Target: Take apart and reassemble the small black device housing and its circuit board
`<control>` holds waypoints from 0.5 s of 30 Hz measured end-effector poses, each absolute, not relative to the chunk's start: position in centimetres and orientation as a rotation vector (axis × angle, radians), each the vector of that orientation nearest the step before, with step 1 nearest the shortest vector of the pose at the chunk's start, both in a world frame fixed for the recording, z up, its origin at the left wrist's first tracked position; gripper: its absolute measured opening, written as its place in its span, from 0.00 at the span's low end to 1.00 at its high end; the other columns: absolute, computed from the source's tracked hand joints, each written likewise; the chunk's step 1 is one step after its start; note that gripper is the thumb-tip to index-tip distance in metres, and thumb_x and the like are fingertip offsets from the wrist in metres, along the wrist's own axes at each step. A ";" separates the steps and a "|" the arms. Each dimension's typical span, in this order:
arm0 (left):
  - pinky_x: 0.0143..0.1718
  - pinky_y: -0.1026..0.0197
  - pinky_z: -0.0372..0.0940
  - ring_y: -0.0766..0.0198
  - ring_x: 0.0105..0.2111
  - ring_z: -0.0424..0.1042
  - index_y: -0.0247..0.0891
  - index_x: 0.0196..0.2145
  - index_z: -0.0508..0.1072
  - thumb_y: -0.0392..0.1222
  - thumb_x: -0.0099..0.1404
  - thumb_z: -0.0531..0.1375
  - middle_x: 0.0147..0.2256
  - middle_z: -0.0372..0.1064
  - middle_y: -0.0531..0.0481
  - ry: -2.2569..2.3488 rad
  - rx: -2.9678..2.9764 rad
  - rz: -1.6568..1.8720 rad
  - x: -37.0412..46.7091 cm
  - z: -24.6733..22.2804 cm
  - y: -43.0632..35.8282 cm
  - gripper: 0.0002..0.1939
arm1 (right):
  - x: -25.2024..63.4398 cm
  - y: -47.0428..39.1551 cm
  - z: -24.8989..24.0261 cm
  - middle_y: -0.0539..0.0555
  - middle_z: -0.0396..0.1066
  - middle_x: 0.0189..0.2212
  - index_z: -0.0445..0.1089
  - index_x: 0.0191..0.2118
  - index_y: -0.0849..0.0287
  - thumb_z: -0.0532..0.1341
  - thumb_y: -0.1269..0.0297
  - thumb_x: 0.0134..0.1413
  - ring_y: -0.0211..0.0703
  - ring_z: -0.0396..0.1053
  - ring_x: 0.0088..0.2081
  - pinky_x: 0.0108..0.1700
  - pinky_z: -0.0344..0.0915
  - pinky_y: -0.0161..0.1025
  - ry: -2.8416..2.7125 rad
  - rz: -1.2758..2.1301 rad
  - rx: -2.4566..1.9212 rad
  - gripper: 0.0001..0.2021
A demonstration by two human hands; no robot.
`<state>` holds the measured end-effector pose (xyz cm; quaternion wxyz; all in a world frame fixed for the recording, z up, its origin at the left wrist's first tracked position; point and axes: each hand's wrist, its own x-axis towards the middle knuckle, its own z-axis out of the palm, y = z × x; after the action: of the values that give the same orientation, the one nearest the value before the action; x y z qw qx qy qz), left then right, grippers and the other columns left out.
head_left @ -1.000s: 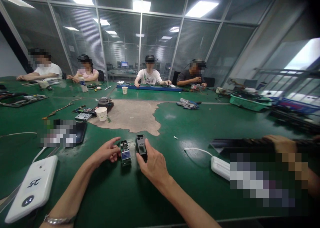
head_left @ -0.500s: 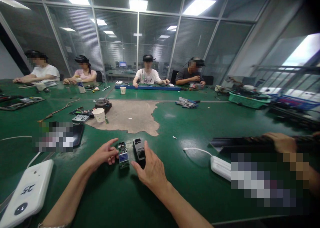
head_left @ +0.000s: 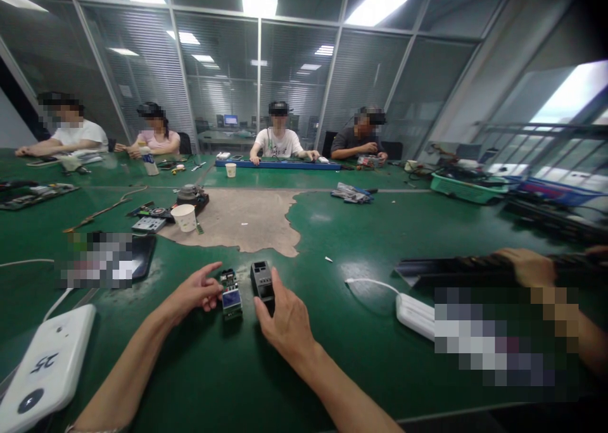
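Observation:
A small circuit board with a screen [head_left: 232, 298] lies on the green table in front of me. At its left edge is my left hand [head_left: 202, 290], its index finger stretched out, its thumb touching or nearly touching the board, the other fingers curled loosely. Just right of the board, a grey plastic housing [head_left: 261, 281] with rectangular cut-outs rests on the table. My right hand [head_left: 287, 316] holds that housing, fingers along its right side and thumb at its near left corner. Part of the housing is hidden behind the hand.
Left stands a white device marked 25 [head_left: 50, 363]; beyond it lies a dark phone [head_left: 145, 256]. A paper cup [head_left: 184, 218] and electronic parts sit farther off. At right, a co-worker's hand [head_left: 529, 267] rests on a black rail [head_left: 427, 268] near a white power bank [head_left: 413, 316]. Several people sit opposite.
My right thumb has closed in toward the housing's near left corner. My left hand stays beside the board. The whole view has shifted slightly.

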<state>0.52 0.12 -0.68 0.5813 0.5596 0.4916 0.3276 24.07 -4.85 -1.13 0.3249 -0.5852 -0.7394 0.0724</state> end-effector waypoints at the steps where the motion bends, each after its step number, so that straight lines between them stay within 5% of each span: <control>1: 0.21 0.67 0.59 0.68 0.22 0.66 0.36 0.64 0.42 0.44 0.57 0.61 0.25 0.65 0.55 1.146 1.299 0.765 0.5 -0.7 0.1 0.43 | 24.0 -4.8 -0.9 0.63 0.70 0.45 0.45 0.64 0.65 0.54 0.58 0.57 0.51 0.70 0.43 0.45 0.66 0.45 -1.924 0.200 -1.524 0.33; 8: 0.21 0.66 0.60 0.67 0.22 0.67 0.35 0.64 0.42 0.43 0.58 0.59 0.26 0.66 0.52 1.123 1.251 0.788 0.3 -1.1 0.2 0.42 | 21.9 -5.5 2.0 0.64 0.66 0.51 0.47 0.63 0.65 0.54 0.55 0.57 0.51 0.68 0.47 0.48 0.65 0.44 -1.902 0.258 -1.326 0.32; 15: 0.21 0.67 0.60 0.69 0.20 0.66 0.37 0.63 0.48 0.42 0.58 0.58 0.25 0.66 0.53 1.109 1.233 0.820 0.1 -1.1 0.0 0.38 | 18.8 -5.6 2.7 0.61 0.72 0.41 0.47 0.63 0.65 0.54 0.55 0.57 0.51 0.71 0.39 0.41 0.66 0.43 -2.033 0.225 -1.391 0.32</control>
<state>0.13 -0.02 -1.08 0.6019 0.5323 0.4786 0.3540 18.80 -5.61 2.71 0.3278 -0.5314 -0.7764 0.0858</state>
